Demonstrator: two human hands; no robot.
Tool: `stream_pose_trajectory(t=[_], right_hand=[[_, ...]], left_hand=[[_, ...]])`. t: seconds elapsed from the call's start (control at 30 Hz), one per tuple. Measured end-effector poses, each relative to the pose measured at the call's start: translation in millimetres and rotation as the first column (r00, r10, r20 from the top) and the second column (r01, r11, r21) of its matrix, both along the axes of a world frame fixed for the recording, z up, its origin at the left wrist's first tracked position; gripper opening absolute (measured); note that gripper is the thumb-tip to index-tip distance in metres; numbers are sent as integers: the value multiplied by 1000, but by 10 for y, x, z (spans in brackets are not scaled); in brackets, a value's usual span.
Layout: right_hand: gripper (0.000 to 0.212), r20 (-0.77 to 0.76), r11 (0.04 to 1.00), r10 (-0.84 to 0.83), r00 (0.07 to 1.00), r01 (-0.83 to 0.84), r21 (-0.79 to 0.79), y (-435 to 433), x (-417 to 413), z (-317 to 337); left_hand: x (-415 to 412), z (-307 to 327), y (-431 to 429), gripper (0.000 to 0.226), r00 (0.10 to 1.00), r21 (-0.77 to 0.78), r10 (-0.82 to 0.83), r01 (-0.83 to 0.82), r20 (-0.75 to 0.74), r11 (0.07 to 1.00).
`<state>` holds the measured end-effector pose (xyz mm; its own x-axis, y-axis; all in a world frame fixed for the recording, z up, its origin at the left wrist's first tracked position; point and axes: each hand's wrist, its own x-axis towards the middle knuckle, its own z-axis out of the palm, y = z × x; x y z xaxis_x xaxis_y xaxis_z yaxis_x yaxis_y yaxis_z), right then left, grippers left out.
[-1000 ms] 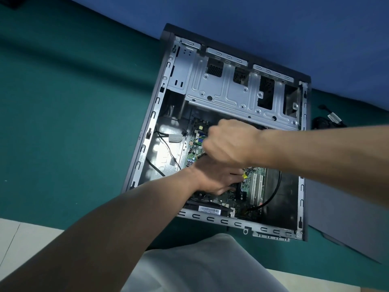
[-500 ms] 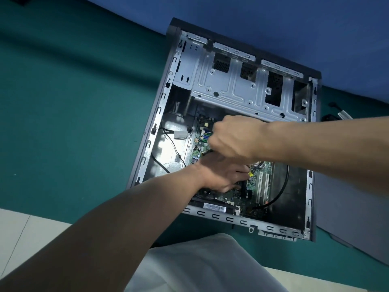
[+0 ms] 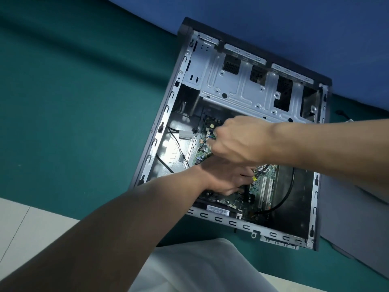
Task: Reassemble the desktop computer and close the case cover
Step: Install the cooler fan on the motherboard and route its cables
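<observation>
Now, open computer case [image 3: 242, 89] lying flat on green surface [image 3: 84, 102], right hand [image 3: 237, 140] curled over the motherboard [image 3: 257, 189], pinching thin coloured wires [image 3: 210, 137], left hand [image 3: 223, 178] just beneath it on the board, its grip I cannot tell.

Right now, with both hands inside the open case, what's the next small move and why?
Probably press the thin coloured wires down onto the board. The right hand pinches them at the board's edge, the left hand rests lower on the board, and the case lies open.
</observation>
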<state>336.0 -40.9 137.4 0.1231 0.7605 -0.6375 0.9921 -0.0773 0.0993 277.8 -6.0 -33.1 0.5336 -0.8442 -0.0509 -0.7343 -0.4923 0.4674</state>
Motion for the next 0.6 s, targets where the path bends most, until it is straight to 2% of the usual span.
stream_pose_trajectory(t=[0.03,0.07,0.1,0.13,0.17,0.2,0.23,0.27,0.3,0.33,0.37,0.4,0.43,0.47,0.5,0.53,0.57,0.6], right_hand=[[26,-33,995,-103,994,103,7,8,-31,-31],[24,-60,953,-300,952,302,35,21,-42,-65],[25,-82,841,-531,844,536,71,43,-40,-93],[29,-106,666,-732,673,739,99,78,-20,-115],[32,-134,480,-861,491,871,102,100,18,-135],[33,-150,370,-914,377,926,72,114,67,-141],[34,-137,354,-926,352,935,10,121,105,-123],[34,-119,391,-917,382,917,-72,124,133,-101],[32,-100,462,-887,451,872,-163,126,135,-67],[26,-76,567,-820,567,789,-236,126,114,-17],[18,-51,704,-695,717,664,-252,114,91,30],[15,-15,847,-501,865,487,-215,84,76,64],[17,30,945,-278,960,279,-170,40,66,80],[23,46,987,-87,995,92,-130,-3,66,74],[29,24,994,20,1000,-18,-106,-45,66,60],[31,-14,994,43,999,-45,-98,-69,53,44],[29,-54,994,-7,999,1,-108,-71,35,15],[26,-85,986,-136,987,126,-108,-51,26,-17]], left_hand=[[-1,-9,-7,39,1000,22,-7,6,17,1000],[1,-11,-9,41,999,55,-13,11,32,998],[19,-4,-10,43,997,80,-29,23,71,997],[40,1,-12,44,990,78,-48,38,134,996],[60,19,-20,43,977,61,-70,59,202,996],[67,48,-18,42,966,42,-81,72,244,996],[67,78,-14,40,961,26,-84,80,264,996],[64,76,-10,38,960,10,-81,81,269,997],[60,78,-6,37,963,11,-73,72,259,997],[57,81,-13,37,967,19,-67,65,244,998],[45,89,-14,37,971,21,-58,55,230,998],[35,96,-13,37,971,28,-47,42,233,999],[23,95,-14,36,972,33,-34,27,231,999],[8,92,-4,35,978,40,-29,21,205,999],[1,96,-1,35,987,40,-20,14,162,999],[4,76,-6,36,993,54,-11,5,117,999],[-1,72,-4,37,996,88,1,-8,85,996],[3,80,1,38,997,104,-3,-5,75,995]])
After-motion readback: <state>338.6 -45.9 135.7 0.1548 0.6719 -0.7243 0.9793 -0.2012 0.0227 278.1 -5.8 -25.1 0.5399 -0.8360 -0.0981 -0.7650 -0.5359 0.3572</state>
